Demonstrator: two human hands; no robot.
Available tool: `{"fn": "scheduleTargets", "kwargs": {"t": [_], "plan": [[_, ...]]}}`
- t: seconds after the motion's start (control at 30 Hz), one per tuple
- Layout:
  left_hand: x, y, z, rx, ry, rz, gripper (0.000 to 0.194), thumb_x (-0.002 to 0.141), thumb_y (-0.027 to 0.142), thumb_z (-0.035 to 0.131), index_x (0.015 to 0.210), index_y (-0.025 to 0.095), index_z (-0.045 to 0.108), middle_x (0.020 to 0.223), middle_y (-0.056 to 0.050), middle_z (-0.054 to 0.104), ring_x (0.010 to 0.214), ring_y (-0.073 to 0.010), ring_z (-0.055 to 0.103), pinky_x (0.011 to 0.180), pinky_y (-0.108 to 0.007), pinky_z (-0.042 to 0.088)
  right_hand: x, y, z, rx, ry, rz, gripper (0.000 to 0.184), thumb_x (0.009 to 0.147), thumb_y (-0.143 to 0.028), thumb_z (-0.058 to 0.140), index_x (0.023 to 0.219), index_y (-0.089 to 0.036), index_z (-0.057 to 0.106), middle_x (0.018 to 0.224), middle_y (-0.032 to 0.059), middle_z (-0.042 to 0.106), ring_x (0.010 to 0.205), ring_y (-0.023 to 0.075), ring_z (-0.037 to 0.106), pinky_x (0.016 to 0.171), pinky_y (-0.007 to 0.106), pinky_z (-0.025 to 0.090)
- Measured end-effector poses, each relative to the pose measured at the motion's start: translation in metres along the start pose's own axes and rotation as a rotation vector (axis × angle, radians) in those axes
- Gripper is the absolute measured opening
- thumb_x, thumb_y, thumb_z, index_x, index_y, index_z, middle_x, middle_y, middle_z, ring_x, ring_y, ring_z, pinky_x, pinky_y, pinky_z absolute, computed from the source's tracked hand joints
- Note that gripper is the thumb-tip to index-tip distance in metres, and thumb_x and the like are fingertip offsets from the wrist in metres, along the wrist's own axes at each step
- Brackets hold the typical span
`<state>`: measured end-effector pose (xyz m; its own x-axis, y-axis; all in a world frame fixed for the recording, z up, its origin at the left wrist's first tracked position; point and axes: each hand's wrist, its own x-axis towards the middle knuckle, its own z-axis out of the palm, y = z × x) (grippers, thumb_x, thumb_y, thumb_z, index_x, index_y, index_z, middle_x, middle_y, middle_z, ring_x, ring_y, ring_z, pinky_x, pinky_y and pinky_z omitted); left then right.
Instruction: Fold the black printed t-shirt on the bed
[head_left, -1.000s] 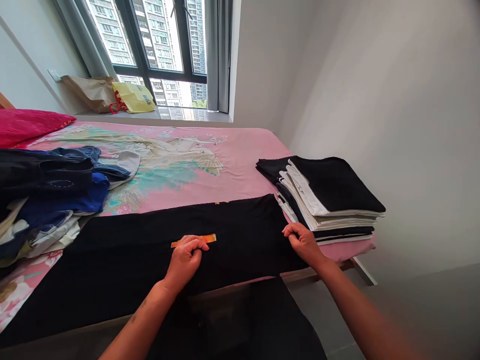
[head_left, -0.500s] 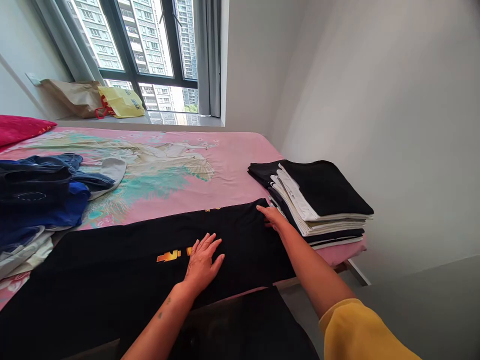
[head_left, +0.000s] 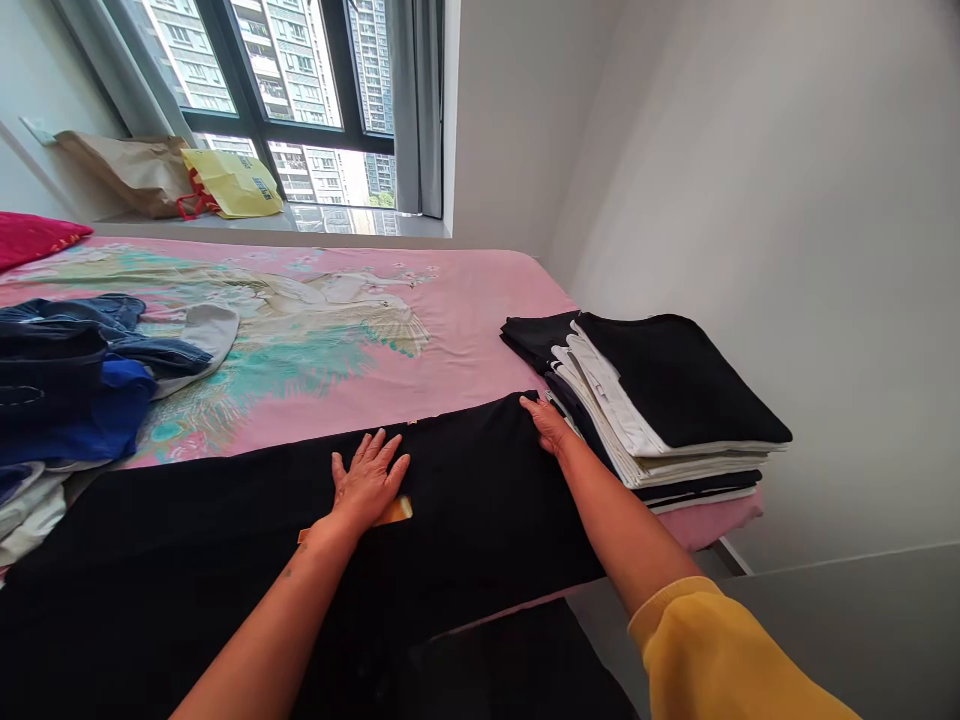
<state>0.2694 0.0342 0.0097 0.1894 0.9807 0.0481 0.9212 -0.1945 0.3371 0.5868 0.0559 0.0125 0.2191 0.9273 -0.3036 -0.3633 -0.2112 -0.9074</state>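
Note:
A black garment with an orange print (head_left: 480,500) lies spread along the near side of the bed, its front part hanging toward me. My left hand (head_left: 367,480) rests flat on it, fingers spread, and the forearm and hand cover much of the print. At the garment's far right corner, my right hand (head_left: 549,425) has its thumb and fingers closed on the edge; part of that grip is hidden. Just right of this hand stands a stack of folded clothes (head_left: 675,390), black on top with white and dark layers below.
On the left of the pink patterned bedsheet (head_left: 480,310) lies a loose heap of blue, dark and white clothes (head_left: 67,390). A brown paper bag (head_left: 135,175) and a yellow bag (head_left: 232,185) sit on the windowsill. A wall (head_left: 750,200) borders the bed's right side.
My left hand has slid left and away from me across the garment, covering a different part of the print. My right hand stays at the corner. The view has shifted slightly.

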Motion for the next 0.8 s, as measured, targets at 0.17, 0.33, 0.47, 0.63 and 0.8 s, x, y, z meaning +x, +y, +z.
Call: {"fn": "scheduleTargets", "kwargs": {"t": [0.17,0.33,0.47,0.63,0.8], "plan": [[0.001,-0.008,-0.006,0.011,-0.029,0.032,0.050,0.089,0.043,0.035,0.137,0.029,0.040,0.150,-0.006,0.027,0.139,-0.0261,0.019,0.107,-0.062,0.000,0.001,0.004,-0.010,0.034,-0.045,0.021,0.009,0.078,-0.020,0.061,0.084,-0.018,0.054,0.072,0.0013,0.067,0.069,0.0151,0.065,0.068,0.028,0.055],[-0.025,-0.024,-0.027,-0.004,-0.209,0.300,0.063,0.082,0.040,0.047,0.141,0.032,0.030,0.152,-0.004,0.021,0.139,-0.0282,0.017,0.107,-0.063,0.005,0.002,0.005,-0.016,0.087,-0.013,0.013,0.014,0.078,-0.013,0.058,0.089,-0.019,0.053,0.072,-0.0013,0.067,0.067,0.0132,0.065,0.067,0.027,0.056],[-0.043,-0.041,-0.032,0.055,-0.179,0.351,0.064,0.081,0.054,0.047,0.139,0.031,0.035,0.150,-0.005,0.026,0.138,-0.0298,0.021,0.109,-0.060,0.007,0.002,0.005,-0.016,0.019,-0.105,0.061,0.014,0.076,-0.016,0.063,0.087,-0.018,0.056,0.072,0.0006,0.068,0.065,0.0153,0.066,0.061,0.028,0.056],[-0.030,-0.056,-0.028,0.082,-0.064,0.203,0.058,0.084,0.055,0.042,0.135,0.027,0.042,0.147,-0.007,0.034,0.136,-0.0278,0.026,0.108,-0.059,0.012,0.002,0.006,-0.015,-0.041,-0.034,0.110,0.010,0.077,-0.017,0.062,0.085,-0.017,0.056,0.068,0.0023,0.068,0.063,0.0160,0.065,0.060,0.029,0.056],[-0.014,-0.084,-0.034,0.088,0.063,-0.031,0.047,0.087,0.045,0.043,0.128,0.025,0.050,0.144,-0.010,0.039,0.135,-0.0300,0.030,0.105,-0.064,0.015,-0.003,0.008,-0.016,-0.018,-0.001,0.097,0.010,0.080,-0.018,0.059,0.088,-0.018,0.055,0.069,0.0020,0.068,0.064,0.0155,0.066,0.062,0.029,0.057]]}}
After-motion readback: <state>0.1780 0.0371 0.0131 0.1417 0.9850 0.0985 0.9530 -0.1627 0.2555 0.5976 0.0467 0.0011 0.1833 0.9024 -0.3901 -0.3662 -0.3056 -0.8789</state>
